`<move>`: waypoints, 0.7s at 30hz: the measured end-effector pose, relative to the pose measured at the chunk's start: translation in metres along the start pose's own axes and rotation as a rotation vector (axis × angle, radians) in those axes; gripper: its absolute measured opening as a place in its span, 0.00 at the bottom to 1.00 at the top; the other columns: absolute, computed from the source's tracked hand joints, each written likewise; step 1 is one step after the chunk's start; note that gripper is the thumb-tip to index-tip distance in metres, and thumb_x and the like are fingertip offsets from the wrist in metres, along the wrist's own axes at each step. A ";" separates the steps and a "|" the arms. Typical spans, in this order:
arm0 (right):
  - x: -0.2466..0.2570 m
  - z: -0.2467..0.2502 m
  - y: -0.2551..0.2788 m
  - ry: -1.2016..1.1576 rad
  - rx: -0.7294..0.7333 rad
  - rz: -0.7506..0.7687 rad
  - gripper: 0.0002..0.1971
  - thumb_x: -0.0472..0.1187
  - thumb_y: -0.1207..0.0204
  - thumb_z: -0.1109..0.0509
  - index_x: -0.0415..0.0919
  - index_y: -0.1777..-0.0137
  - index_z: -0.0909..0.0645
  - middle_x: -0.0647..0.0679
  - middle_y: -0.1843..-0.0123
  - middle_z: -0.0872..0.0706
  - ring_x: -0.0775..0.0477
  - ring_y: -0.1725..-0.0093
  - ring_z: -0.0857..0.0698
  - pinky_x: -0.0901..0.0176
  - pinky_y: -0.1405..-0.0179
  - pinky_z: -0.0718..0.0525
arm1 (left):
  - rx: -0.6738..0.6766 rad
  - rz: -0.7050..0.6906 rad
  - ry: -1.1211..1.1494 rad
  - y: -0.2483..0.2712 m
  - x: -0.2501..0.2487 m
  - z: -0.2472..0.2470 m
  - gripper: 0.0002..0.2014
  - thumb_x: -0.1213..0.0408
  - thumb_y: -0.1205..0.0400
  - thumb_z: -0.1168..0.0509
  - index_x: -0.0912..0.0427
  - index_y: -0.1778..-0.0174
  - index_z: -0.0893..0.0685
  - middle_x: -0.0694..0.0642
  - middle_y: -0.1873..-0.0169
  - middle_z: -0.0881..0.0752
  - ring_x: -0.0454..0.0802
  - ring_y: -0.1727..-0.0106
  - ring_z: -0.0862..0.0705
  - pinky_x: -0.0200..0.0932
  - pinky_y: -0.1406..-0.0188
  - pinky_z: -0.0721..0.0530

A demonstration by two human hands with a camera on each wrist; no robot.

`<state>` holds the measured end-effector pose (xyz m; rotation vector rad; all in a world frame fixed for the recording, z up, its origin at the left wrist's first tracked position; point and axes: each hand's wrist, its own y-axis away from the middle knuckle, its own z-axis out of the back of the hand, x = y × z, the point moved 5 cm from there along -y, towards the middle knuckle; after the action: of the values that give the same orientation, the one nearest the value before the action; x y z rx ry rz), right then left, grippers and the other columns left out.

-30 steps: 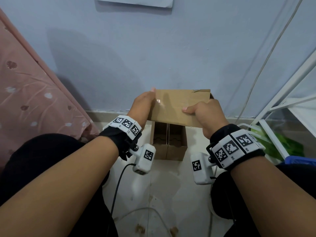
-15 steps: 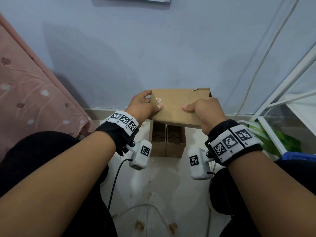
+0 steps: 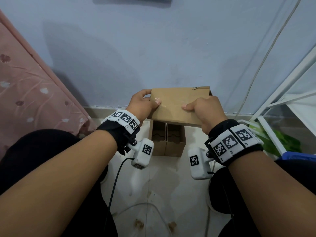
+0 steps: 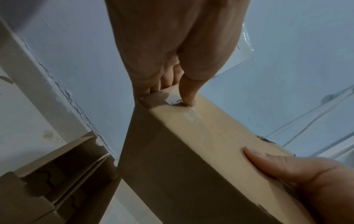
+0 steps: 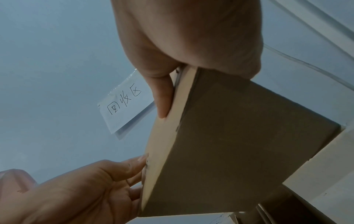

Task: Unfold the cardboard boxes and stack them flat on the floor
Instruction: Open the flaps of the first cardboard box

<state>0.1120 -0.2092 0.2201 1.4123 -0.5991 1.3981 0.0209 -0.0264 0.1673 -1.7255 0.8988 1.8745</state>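
I hold a closed brown cardboard box [image 3: 177, 106] in the air in front of the wall, with both hands on it. My left hand [image 3: 143, 103] grips its left end, thumb [image 4: 188, 97] pressed on the taped top face and fingers curled behind the corner. My right hand [image 3: 203, 110] grips the right part, with its thumb [image 5: 162, 100] on the top face and its fingers hidden behind the box. Below the box, more cardboard boxes [image 3: 166, 141] stand side by side on the floor against the wall, also seen as cardboard boxes [image 4: 47, 181] in the left wrist view.
A pink flowered cloth [image 3: 34, 100] hangs at the left. At the right stands a white frame [image 3: 282, 100] with green stuff [image 3: 282, 144] behind it. Cables [image 3: 118, 178] lie on the pale floor between my knees. A handwritten paper label [image 5: 124, 106] is stuck on the blue wall.
My left hand has shifted from the box's upper left corner to a grip on its left end, thumb now on the top face. The right hand keeps its hold.
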 end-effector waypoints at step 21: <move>0.002 0.006 -0.004 0.030 -0.010 0.018 0.15 0.30 0.29 0.20 0.35 0.47 0.22 0.40 0.38 0.16 0.37 0.36 0.18 0.38 0.28 0.22 | 0.055 0.052 0.033 0.003 0.006 -0.007 0.24 0.71 0.17 0.28 0.57 0.25 0.23 0.59 0.46 0.08 0.54 0.50 0.09 0.49 0.57 0.11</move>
<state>0.1184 -0.2126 0.2215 1.3791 -0.6001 1.4264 0.0234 -0.0342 0.1613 -1.7200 1.0071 1.8413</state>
